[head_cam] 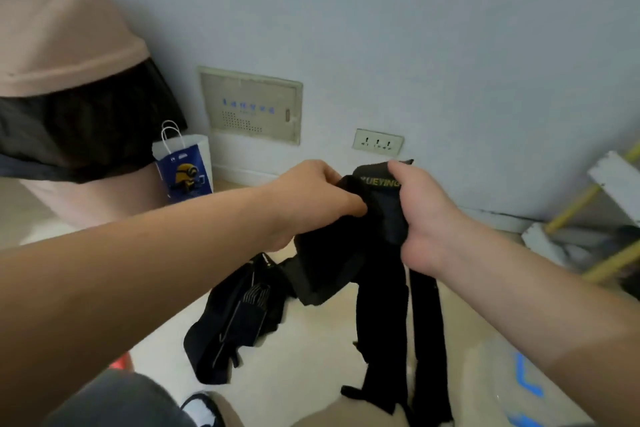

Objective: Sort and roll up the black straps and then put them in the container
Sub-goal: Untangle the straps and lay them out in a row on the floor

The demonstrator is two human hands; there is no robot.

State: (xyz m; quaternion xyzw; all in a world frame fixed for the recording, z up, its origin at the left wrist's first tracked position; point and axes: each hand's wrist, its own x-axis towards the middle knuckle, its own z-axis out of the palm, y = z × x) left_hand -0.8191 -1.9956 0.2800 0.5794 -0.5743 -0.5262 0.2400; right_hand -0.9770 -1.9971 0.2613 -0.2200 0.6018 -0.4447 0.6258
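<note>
Both hands hold a bundle of black straps (375, 215) up in front of the wall. My left hand (311, 194) grips its left side with fingers curled over the fabric. My right hand (420, 215) grips the right side, the thumb over a band with yellow lettering. Two long strap ends (384, 333) hang down from the bundle to the floor. Another heap of black straps (235, 315) lies on the pale floor below my left forearm. No container can be identified for certain.
A tan bin (65, 55) with a black bag liner stands at the left. A blue paper bag (185, 166) stands beside it by the wall. A wall panel (251, 106) and socket (377, 142) are behind. Yellow-and-white frame parts (588, 204) lie at the right. My shoe (204, 409) shows at the bottom.
</note>
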